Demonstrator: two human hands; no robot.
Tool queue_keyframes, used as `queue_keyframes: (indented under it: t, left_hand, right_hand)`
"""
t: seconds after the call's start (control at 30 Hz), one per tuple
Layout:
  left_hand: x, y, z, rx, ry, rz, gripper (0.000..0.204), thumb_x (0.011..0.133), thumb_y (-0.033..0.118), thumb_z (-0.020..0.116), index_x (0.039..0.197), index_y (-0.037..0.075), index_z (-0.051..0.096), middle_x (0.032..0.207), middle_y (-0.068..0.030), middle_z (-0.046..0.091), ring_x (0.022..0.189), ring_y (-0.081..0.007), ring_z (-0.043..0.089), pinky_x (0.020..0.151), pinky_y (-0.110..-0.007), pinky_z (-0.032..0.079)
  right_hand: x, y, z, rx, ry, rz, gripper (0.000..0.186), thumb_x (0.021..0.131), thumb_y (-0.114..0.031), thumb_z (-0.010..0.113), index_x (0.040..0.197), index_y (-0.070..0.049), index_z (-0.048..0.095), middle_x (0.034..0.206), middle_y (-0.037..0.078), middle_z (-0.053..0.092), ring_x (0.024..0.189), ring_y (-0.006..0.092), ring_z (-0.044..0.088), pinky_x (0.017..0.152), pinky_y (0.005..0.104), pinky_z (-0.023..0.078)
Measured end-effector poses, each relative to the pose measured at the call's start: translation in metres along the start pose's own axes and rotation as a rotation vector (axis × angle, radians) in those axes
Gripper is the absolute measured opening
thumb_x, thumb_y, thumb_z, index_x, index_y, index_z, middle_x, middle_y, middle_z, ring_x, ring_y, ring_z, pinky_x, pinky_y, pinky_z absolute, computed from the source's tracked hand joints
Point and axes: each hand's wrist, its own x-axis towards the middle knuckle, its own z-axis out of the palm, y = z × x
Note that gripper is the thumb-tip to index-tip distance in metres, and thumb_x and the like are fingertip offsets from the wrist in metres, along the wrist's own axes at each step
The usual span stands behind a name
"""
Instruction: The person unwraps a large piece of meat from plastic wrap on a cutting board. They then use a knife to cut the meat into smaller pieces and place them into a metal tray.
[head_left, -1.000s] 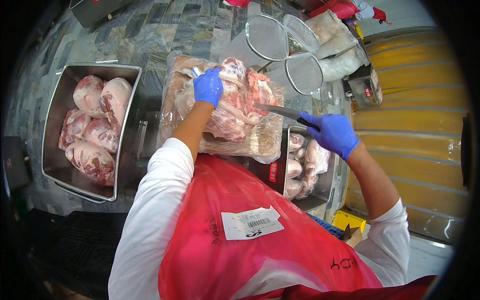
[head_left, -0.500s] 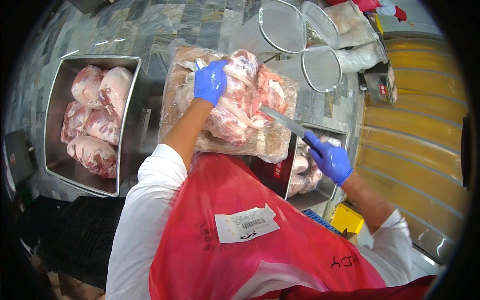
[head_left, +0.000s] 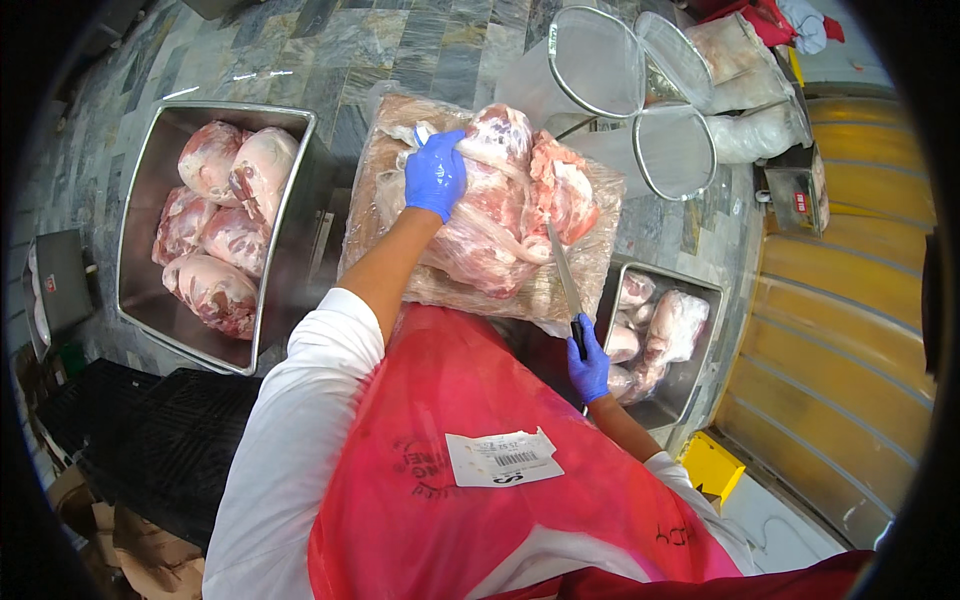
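A large piece of raw meat (head_left: 485, 255) lies on a plastic-wrapped brown slab (head_left: 606, 195) in front of my red apron. My left hand (head_left: 436, 178), in a blue glove, is closed on the upper left of the meat. Just what its fingers pinch there is partly hidden. My right hand (head_left: 588, 368), also gloved in blue, grips the black handle of a long knife (head_left: 563, 268). The blade points away from me, its tip at the meat's right side, beside a loose pinkish flap (head_left: 563, 185).
A deep metal bin (head_left: 308, 160) with several large meat cuts stands at left. Another metal bin (head_left: 712, 345) with meat sits below the slab's right side. Metal-rimmed clear bags (head_left: 600, 65) are beyond it. Black pallets (head_left: 150, 420) lie lower left, and a yellow box (head_left: 712, 465) lower right.
My right hand has swung left and nearer my body, turning the knife steeper with its tip still at the meat. My left hand keeps its hold. The whole view has shifted slightly.
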Motion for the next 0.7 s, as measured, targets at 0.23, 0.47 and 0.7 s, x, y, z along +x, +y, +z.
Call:
queue_keyframes:
  t: [0.23,0.47,0.7]
  left_hand:
    - [-0.006,-0.002,0.004,0.093,0.008,0.031,0.03,0.094,0.014,0.057,0.121,0.014,0.07,0.114,-0.0146,0.073,0.096,-0.0353,0.072,0.085,-0.05,0.054]
    - [-0.007,0.006,0.009,0.185,-0.057,-0.018,0.034,0.094,0.015,0.057,0.126,0.02,0.068,0.112,-0.0116,0.072,0.095,-0.0332,0.072,0.083,-0.051,0.052]
    - [-0.015,0.014,0.007,0.155,-0.039,-0.012,0.038,0.095,0.013,0.055,0.131,0.024,0.064,0.109,-0.011,0.07,0.093,-0.0318,0.071,0.088,-0.05,0.048]
  right_hand:
    - [-0.015,-0.047,-0.042,0.058,-0.059,0.103,0.054,0.102,-0.022,0.066,0.153,-0.012,0.052,0.14,0.019,0.065,0.126,0.032,0.066,0.101,0.0388,0.054]
    - [0.02,-0.148,-0.115,-0.619,-0.049,-0.018,0.052,0.1,-0.03,0.067,0.15,-0.029,0.056,0.075,0.018,0.066,0.066,0.0384,0.067,0.061,0.0499,0.053]
    - [0.043,-0.189,-0.102,-0.788,-0.03,0.023,0.048,0.101,-0.031,0.064,0.149,-0.029,0.057,0.078,0.021,0.067,0.067,0.0415,0.068,0.06,0.0529,0.053]
